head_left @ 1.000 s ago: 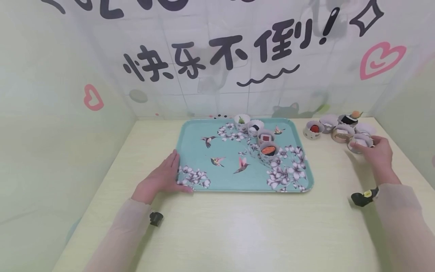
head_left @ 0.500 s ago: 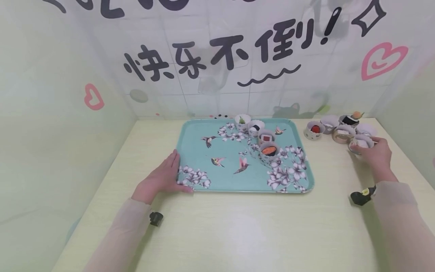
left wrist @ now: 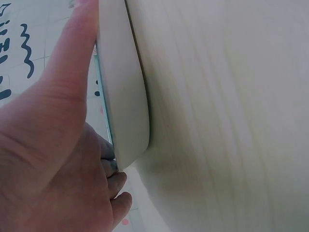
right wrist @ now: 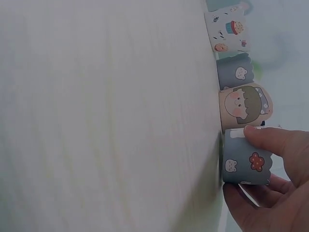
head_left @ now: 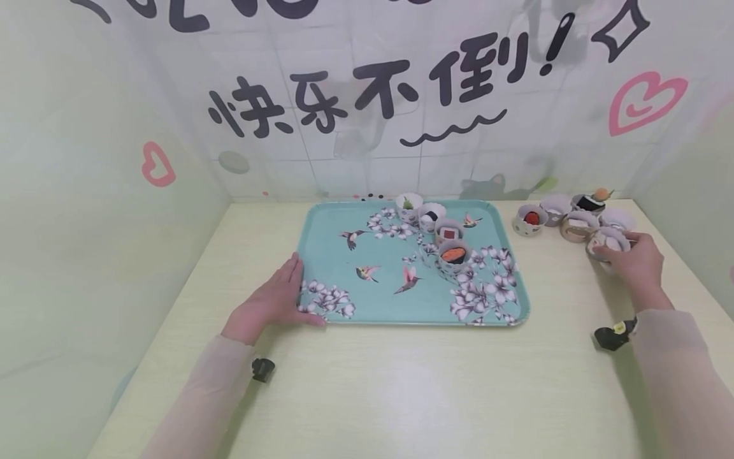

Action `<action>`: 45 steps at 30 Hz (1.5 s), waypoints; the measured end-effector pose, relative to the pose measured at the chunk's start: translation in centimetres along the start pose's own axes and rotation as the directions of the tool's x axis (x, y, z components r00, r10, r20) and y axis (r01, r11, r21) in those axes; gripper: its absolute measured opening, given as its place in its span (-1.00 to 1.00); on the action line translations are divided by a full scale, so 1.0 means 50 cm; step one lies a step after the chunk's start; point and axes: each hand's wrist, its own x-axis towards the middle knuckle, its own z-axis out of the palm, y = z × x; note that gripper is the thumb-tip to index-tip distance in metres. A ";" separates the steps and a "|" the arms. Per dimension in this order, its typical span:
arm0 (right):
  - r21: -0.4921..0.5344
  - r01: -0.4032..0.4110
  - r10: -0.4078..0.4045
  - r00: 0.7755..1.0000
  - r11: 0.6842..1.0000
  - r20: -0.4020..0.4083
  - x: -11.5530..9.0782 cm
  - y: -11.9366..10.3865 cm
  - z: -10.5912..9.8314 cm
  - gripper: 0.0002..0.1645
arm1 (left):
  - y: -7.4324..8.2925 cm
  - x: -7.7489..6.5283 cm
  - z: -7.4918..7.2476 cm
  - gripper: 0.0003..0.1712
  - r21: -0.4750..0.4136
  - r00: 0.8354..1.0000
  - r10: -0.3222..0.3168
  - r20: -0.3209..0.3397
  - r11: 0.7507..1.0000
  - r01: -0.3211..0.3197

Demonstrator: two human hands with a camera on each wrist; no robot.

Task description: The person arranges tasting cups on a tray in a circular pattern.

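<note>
My left hand rests at the front left corner of a turquoise tray printed with flowers and birds. Its fingers lie straight along the left edge, the thumb along the front edge. In the left wrist view the fingertips touch the pale side of the tray. My right hand pinches a grey paper baking cup, printed with a bear face and red flower, between thumb and fingers. White contents show inside this cup in the head view. It is at the near end of a cluster of cups.
On the tray several cups, such as one with orange-topped sushi, form a diagonal row. Right of it stand more cups, including one with a red piece, a brown face-printed cup and one with dark contents. A wall rises behind.
My right hand and its cup have shifted only slightly, and the cup looks a little more tipped toward me. The left hand, the tray and the other cups have not moved.
</note>
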 end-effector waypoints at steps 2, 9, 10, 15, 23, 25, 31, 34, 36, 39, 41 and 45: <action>-0.002 0.007 -0.007 1.000 1.000 0.000 -0.002 0.000 0.000 0.07 | 0.000 -0.001 0.000 0.67 -0.002 1.000 0.001 -0.002 1.000 -0.001; -0.008 0.056 -0.056 0.998 0.998 0.005 -0.022 0.000 0.000 0.07 | 0.001 -0.003 0.001 0.67 -0.003 1.000 -0.003 -0.004 1.000 0.003; -0.009 0.066 -0.066 0.998 0.998 0.006 -0.026 -0.001 0.000 0.06 | 0.001 -0.003 0.001 0.67 -0.003 1.000 -0.003 -0.004 1.000 0.003; -0.036 0.124 -0.123 0.992 0.992 0.014 -0.045 -0.007 0.001 0.05 | 0.000 -0.003 0.001 0.67 -0.003 1.000 0.000 -0.013 1.000 0.000; -0.046 0.196 -0.195 0.980 0.979 0.025 -0.066 -0.012 0.008 0.02 | 0.001 -0.003 0.002 0.67 -0.003 1.000 0.001 -0.006 1.000 -0.001; -0.045 0.218 -0.217 0.976 0.975 0.023 -0.070 -0.014 0.012 0.00 | 0.001 -0.003 0.002 0.67 -0.002 1.000 0.004 -0.008 1.000 -0.004; -0.050 0.255 -0.254 0.966 0.966 0.041 -0.086 -0.027 0.021 -0.01 | 0.001 -0.003 0.001 0.67 -0.001 1.000 0.001 -0.004 1.000 -0.001; -0.049 0.267 -0.264 0.963 0.962 0.059 -0.096 -0.036 0.025 0.00 | 0.000 -0.001 0.002 0.67 0.000 1.000 0.000 -0.002 1.000 0.000; -0.050 0.274 -0.271 0.960 0.960 0.068 -0.102 -0.041 0.028 0.00 | -0.001 0.000 0.002 0.67 0.000 1.000 0.002 -0.003 1.000 -0.002; -0.059 0.291 -0.286 0.955 0.955 0.074 -0.112 -0.049 0.033 -0.01 | -0.001 -0.001 0.001 0.67 0.002 1.000 0.005 -0.003 1.000 -0.005; -0.065 0.304 -0.299 0.951 0.950 0.077 -0.117 -0.054 0.036 -0.02 | 0.000 -0.001 0.000 0.67 0.001 1.000 0.004 -0.001 1.000 -0.004; -0.073 0.336 -0.330 0.940 0.939 0.085 -0.129 -0.064 0.040 -0.05 | 0.001 -0.001 0.000 0.67 -0.001 1.000 0.004 0.000 1.000 -0.004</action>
